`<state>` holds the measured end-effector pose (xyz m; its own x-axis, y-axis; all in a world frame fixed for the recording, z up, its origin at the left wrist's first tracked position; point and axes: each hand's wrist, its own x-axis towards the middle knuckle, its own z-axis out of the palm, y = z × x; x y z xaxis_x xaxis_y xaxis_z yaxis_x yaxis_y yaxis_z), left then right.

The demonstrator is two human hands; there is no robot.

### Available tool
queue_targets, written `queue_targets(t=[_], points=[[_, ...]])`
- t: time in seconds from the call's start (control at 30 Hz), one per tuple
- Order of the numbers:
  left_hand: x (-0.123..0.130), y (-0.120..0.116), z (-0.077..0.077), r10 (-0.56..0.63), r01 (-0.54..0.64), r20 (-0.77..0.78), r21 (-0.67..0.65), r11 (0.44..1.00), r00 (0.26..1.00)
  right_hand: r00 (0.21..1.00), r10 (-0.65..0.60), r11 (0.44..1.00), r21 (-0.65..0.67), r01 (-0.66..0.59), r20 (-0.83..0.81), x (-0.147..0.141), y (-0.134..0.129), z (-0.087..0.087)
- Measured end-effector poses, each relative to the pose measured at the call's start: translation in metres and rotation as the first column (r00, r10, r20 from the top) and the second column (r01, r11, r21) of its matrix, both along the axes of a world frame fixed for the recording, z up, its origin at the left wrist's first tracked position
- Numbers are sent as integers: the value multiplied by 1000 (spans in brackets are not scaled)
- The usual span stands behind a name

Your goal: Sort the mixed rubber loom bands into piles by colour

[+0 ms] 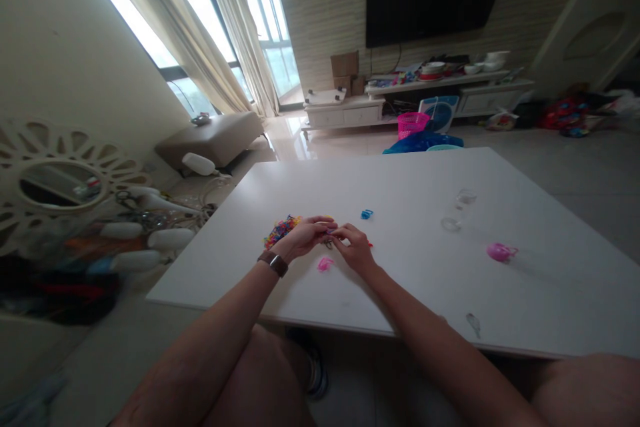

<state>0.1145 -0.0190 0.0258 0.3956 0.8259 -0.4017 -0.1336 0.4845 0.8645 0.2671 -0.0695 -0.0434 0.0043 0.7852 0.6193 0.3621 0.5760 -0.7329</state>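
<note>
Both my hands meet over the white table (400,187). My left hand (306,238), with a brown-strapped watch (273,263) at the wrist, pinches something small and purple. The fingers of my right hand (355,247) close on the same spot; the piece is too small to name. A multicoloured pile of small pieces (281,231) lies beside and partly behind my left hand. Below the hands is a pink piece (325,264); beyond them sits a blue piece (367,214). Something red shows at the edge of my right hand.
On the table's right are a pink rounded object (500,252), two clear pieces (465,197) (451,224) and a small clear item (473,324) near the front edge. Past the far edge stands a pink basket (412,123). Left of the table are white rounded objects (173,239).
</note>
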Motion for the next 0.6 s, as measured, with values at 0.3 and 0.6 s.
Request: queue_targets(t=[0.3, 0.6], points=[[-6, 1, -5, -2, 2, -20, 22, 1000, 1000, 995, -4, 999, -54, -1, -95, 0, 2, -2], [-10, 4, -8, 16, -10, -59, 111, 994, 998, 996, 45, 998, -49, -49, -82, -1, 1, -2]])
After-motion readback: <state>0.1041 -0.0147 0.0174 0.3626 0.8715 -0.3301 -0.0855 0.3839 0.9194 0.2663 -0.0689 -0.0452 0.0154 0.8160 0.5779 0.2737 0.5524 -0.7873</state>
